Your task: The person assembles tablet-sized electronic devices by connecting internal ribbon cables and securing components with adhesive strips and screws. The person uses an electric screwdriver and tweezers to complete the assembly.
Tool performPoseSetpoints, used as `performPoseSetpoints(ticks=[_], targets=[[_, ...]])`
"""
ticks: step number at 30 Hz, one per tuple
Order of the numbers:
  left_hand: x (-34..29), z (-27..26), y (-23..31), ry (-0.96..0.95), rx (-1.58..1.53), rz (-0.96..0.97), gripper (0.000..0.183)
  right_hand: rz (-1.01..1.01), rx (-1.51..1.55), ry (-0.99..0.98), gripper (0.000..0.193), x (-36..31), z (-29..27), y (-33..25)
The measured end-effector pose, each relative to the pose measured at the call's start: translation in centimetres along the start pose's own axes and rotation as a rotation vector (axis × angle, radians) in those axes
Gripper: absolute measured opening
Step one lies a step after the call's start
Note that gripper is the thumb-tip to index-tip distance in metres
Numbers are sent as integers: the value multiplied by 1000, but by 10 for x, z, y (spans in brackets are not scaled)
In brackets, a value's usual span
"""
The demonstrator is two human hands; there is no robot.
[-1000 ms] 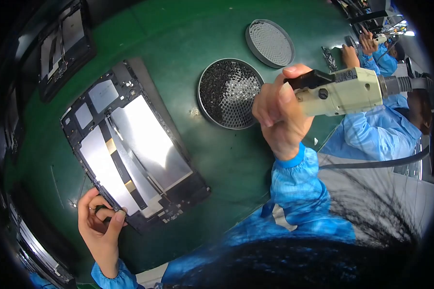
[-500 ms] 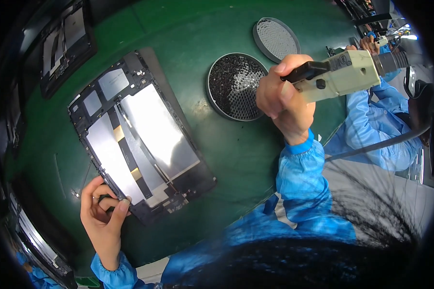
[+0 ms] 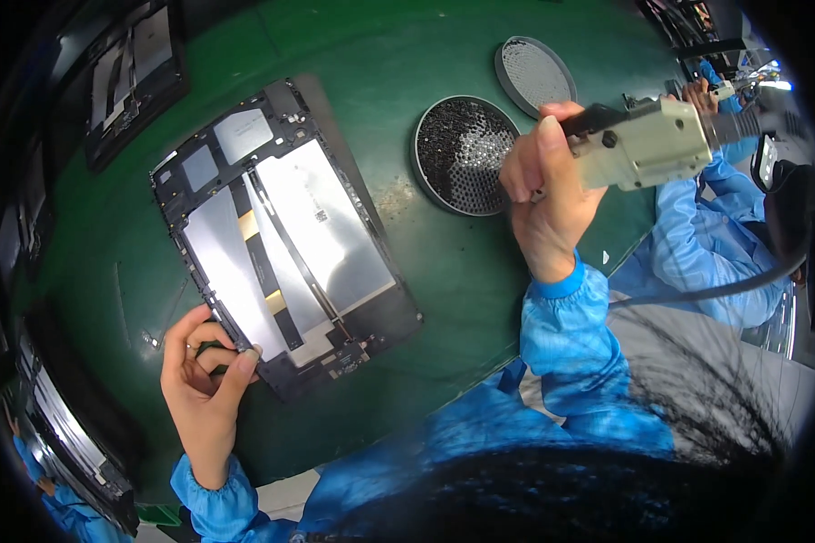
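An opened tablet (image 3: 335, 217), its silver battery panels and black frame showing, lies tilted on the green tabletop. My left hand (image 3: 204, 366) pinches its near left edge between thumb and fingers. My right hand (image 3: 552, 181) is wrapped round a pale green electric screwdriver (image 3: 656, 145) with a black lever and a cable at its back end. Its bit is hidden behind the hand. Just left of that hand is a round, perforated dish (image 3: 439, 172) of small black screws, its right rim partly covered by the fingers.
A second round dish (image 3: 534, 77) with pale contents sits behind the first. More opened tablets (image 3: 136, 81) stand along the left side. At the right, a co-worker in a blue smock (image 3: 711, 217) sits by the table edge. A grey cable (image 3: 715, 291) crosses below the screwdriver.
The whole view has shifted, so tablet and dishes appear further right. The right hand has turned slightly with the screwdriver, staying beside the screw dish. The left hand keeps its pinch.
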State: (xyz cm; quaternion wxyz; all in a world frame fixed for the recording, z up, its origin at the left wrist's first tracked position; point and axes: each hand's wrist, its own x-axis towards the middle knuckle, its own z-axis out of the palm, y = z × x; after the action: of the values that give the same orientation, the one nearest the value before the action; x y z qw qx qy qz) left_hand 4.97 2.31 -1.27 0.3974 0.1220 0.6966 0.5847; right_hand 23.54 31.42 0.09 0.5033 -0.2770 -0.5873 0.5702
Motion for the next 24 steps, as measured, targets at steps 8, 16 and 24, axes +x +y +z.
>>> performPoseSetpoints(ticks=[8,16,24], targets=[[2,-15,3,-160,95,32,56,-4,141,-182,32,-1,-21,13],[22,-33,26,-303,90,-93,40,-9,487,-487,25,-33,59,-54],[30,-46,10,-367,53,-1,32,183,287,-490,32,-117,161,-31]])
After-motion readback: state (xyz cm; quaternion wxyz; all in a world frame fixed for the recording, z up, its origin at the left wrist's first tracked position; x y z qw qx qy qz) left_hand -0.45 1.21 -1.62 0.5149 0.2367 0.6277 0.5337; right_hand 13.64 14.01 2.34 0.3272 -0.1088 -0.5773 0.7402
